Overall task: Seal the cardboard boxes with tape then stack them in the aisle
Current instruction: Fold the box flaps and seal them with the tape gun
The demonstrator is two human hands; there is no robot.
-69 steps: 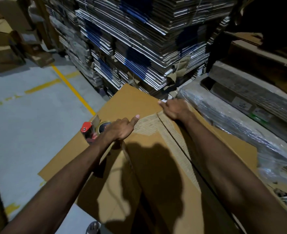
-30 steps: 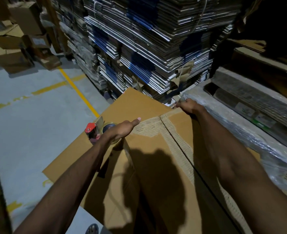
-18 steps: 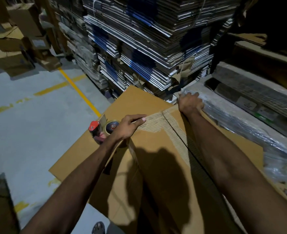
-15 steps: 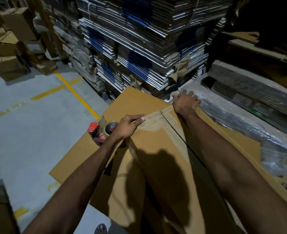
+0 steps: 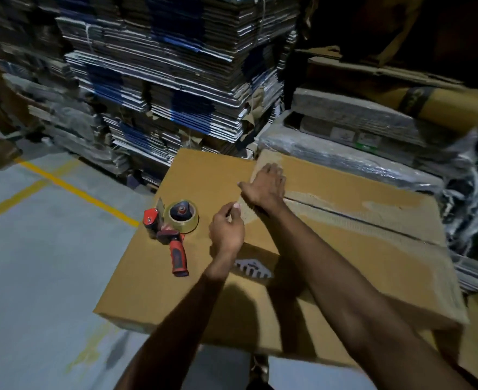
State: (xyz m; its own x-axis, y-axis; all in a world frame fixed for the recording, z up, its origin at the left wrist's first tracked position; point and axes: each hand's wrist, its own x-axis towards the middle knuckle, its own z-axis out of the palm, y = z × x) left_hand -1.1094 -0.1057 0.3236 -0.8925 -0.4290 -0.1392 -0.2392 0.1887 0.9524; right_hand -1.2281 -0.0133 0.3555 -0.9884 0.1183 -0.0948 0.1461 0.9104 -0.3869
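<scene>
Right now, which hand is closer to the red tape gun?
The left hand. It hangs just right of the tape gun lying on the cardboard box, not touching it. The right hand lies farther away, flat on the box's center seam.

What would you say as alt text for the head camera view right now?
A person's right hand presses flat on the flap seam of a large cardboard box, while the left hand hovers beside it with loosely curled fingers. A red tape dispenser lies on the box's left flap, before stacks of flattened cartons.
</scene>
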